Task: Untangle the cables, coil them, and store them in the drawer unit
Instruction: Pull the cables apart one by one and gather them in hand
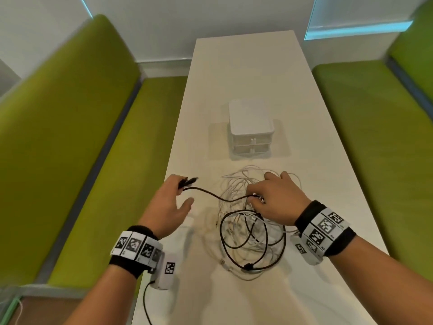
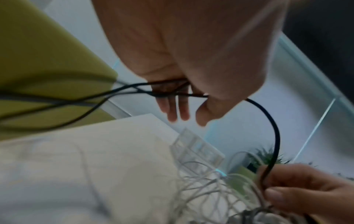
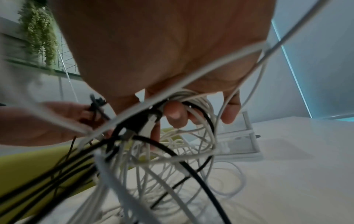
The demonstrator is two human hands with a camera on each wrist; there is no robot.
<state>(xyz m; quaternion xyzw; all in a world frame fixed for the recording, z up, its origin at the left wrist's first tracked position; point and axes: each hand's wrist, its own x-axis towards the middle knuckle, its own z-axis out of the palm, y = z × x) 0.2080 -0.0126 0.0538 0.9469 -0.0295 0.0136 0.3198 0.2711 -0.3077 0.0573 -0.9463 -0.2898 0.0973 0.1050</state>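
Observation:
A tangle of white cables and a black cable lies on the white table, just in front of the white drawer unit, whose two drawers are closed. My left hand holds the black cable's plug ends in its fingers, left of the heap. From there the black cable spans to my right hand, which grips a bunch of white and black strands on top of the heap. More black loops lie nearer me.
Green upholstered benches run along both long sides of the narrow table. The drawer unit stands mid-table with bare tabletop behind it. A thin black lead hangs from my left wrist device over the table's left edge.

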